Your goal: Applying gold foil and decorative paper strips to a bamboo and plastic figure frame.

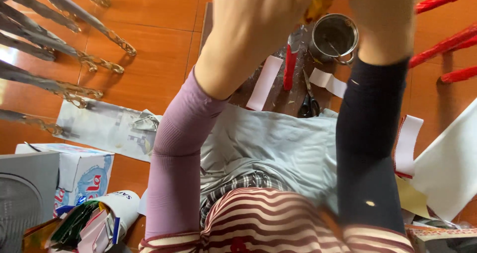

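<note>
Both my arms are raised close to the camera. My left hand (253, 19), above a purple sleeve, fills the top centre, and its fingers run off the top edge. My right hand (382, 14), above a dark navy sleeve, is at the top right, also cut off. A yellow-orange piece (320, 2) shows between the two hands, touching the left one; who grips it is hidden. Below them on a dark board lie a metal cup (334, 37), a red-handled cutter (289, 67), scissors (309, 104) and white paper strips (265, 81).
A grey cloth (278, 144) covers my lap. Silver decorated sticks (59, 49) lie at the left and red sticks (447, 44) at the right on the orange floor. Newspaper (104, 126), a printed box (74, 168), a tub of scraps (114, 208) and a white sheet (447, 163) surround me.
</note>
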